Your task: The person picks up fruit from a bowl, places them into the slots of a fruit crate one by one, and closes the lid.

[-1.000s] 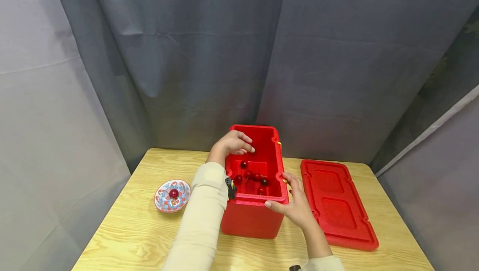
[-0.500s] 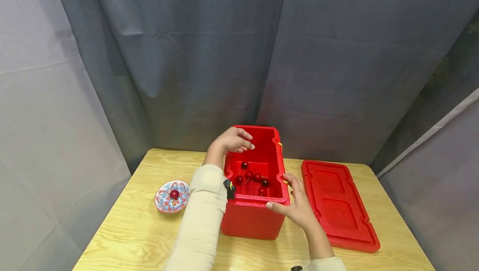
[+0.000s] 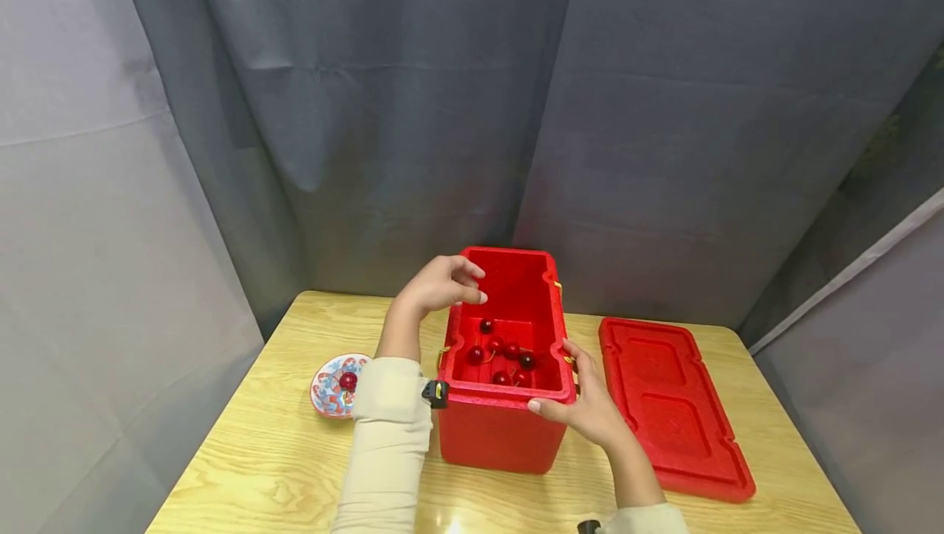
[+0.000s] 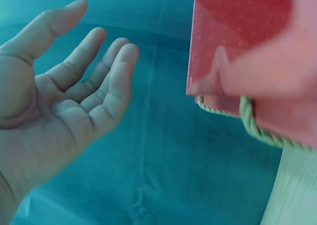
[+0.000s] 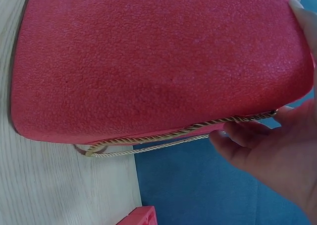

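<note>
A deep red foam box [image 3: 501, 436] stands on the table, its top uncovered. Several dark red cherries [image 3: 512, 350] lie on its floor, some with stems. My left hand [image 3: 442, 284] is over the box's left rim with nothing in it; the left wrist view shows the palm [image 4: 54, 111] bare and the fingers loosely bent. My right hand [image 3: 586, 403] holds the box's near right corner, thumb on the front rim and fingers around the right side. In the right wrist view those fingers [image 5: 237, 145] lie by the twisted cord [image 5: 173, 133] on the box's side.
A patterned bowl [image 3: 324, 395] with a cherry [image 3: 348, 382] in it sits left of the box, partly behind my left sleeve. The red lid [image 3: 674, 411] lies flat on the wooden table [image 3: 243, 468] to the right. Grey curtains [image 3: 413, 108] hang behind.
My left hand has drawn back to the left from over the box. One more cherry shows on the box floor near the front. The right hand keeps its hold on the corner.
</note>
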Demonstrator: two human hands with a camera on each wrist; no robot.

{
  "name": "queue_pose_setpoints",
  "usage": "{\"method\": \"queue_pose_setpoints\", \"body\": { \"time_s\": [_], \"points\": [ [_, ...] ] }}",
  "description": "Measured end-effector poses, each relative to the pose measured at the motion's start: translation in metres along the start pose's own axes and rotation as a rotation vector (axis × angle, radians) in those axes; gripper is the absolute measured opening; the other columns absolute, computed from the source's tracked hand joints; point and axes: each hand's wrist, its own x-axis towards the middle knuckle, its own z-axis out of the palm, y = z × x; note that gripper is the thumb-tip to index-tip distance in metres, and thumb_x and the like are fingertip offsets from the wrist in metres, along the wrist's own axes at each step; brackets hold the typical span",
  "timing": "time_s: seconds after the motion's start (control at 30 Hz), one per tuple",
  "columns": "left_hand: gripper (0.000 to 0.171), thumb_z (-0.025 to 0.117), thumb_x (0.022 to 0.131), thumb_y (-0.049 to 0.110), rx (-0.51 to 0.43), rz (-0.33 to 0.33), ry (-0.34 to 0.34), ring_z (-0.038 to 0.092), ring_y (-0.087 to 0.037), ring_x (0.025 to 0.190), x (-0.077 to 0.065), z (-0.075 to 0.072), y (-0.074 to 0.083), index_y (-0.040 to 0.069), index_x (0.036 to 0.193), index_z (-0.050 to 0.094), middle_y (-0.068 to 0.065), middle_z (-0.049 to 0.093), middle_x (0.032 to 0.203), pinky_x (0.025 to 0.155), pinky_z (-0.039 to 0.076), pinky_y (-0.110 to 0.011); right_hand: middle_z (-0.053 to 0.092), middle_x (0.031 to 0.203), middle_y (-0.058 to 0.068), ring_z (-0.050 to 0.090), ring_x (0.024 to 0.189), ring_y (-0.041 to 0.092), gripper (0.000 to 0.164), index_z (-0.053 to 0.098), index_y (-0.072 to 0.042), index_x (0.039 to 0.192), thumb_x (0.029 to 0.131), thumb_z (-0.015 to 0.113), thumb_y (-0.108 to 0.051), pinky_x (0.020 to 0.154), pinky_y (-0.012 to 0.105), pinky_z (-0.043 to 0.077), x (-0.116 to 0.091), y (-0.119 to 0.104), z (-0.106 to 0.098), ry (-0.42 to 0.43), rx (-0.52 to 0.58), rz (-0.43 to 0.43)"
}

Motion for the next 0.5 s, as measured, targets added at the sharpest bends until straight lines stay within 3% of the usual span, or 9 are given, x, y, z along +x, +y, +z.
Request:
{"method": "queue_pose_setpoints", "body": {
  "time_s": [0.2,0.5],
  "points": [
    [0.03,0.072,0.078,0.01,0.023,0.036,0.076,0.058,-0.021,0.087,-0.019,0.0,-0.011,0.005,0.106,0.062,-0.006,0.062,0.094,0.073,0.05,-0.033,0.035,0.131,0.02,0.04,0.116,0.042,0.097,0.022,-0.004,0.141,0.066,0.083,-0.017,0.078,0.037,0.051,0.003,0.006,0.0,-0.001,0.051,0.006],
    [0.035,0.073,0.076,0.006,-0.069,0.123,0.199,0.06,-0.023,0.083,-0.054,0.008,-0.04,0.001,0.109,0.061,-0.014,0.062,0.099,0.073,0.051,-0.034,0.039,0.131,0.02,0.046,0.112,0.04,0.096,0.027,-0.008,0.144,0.067,0.083,-0.016,0.074,0.036,0.053,-0.001,0.012,0.005,0.066,0.115,0.036]
  ]
}}
